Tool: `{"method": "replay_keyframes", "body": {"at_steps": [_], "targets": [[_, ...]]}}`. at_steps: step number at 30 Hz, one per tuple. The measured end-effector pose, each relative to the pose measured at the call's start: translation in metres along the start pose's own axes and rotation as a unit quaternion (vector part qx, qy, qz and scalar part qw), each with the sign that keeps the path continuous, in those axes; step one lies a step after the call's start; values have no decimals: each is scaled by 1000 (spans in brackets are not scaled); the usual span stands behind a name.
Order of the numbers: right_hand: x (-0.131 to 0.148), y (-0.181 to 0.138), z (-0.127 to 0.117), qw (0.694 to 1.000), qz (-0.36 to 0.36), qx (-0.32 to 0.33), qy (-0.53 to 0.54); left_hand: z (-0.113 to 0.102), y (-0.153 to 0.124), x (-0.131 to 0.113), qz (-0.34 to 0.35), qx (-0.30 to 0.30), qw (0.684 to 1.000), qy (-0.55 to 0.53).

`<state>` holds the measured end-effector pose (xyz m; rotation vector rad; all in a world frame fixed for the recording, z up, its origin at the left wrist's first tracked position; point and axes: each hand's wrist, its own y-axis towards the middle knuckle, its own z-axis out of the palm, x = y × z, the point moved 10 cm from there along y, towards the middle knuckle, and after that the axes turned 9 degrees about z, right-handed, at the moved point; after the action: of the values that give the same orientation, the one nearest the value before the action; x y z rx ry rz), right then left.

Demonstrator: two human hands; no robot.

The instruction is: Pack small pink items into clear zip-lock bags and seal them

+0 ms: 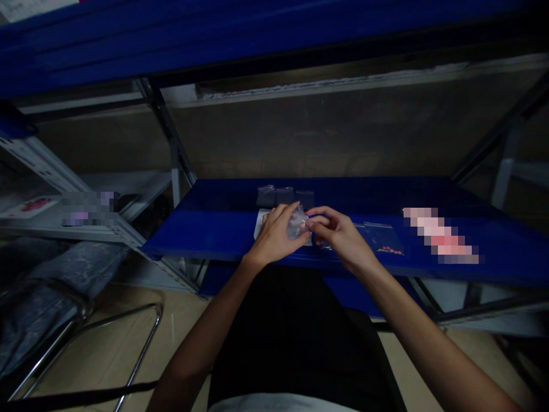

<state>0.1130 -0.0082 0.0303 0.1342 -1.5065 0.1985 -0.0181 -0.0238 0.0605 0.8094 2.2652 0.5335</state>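
Note:
A small clear plastic bag (295,228) is between my two hands, over the blue shelf. My left hand (273,233) is closed around its left side, thumb below and fingers above. Thumb and fingertips of my right hand (338,233) pinch at the bag's right edge, where a small pinkish patch shows; whether it is inside the bag I cannot tell. Part of a white sheet (258,222) shows beside and under my left hand. Right of my right hand lies a clear zip bag (383,236) with several small pink beads (389,250) at its bottom.
Three clear bags, one of them the leftmost bag (265,195), lie in a row behind my hands on the blue shelf (223,229). A blurred-out pinkish item (441,236) lies at the right. A blue upper shelf (257,34) overhangs. A metal-framed chair (128,326) stands lower left.

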Motion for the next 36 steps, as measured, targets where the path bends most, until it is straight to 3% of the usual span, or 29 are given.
{"method": "replay_keyframes", "body": {"at_steps": [13,19,26,30,36], "targets": [[-3,1,3,999,33,27,33,-4,15,-7,18,6,999,-35],[2,0,7,998,8,55,-39,1,14,-2,23,35,999,-23],[12,2,-11,984,-99,-41,-145,-5,9,6,-3,51,998,43],[30,-9,-11,972,-170,-77,-144,-11,10,3,1,36,998,50],[43,-19,-12,957,-214,-114,-159,-8,11,-1,17,43,998,34]]}}
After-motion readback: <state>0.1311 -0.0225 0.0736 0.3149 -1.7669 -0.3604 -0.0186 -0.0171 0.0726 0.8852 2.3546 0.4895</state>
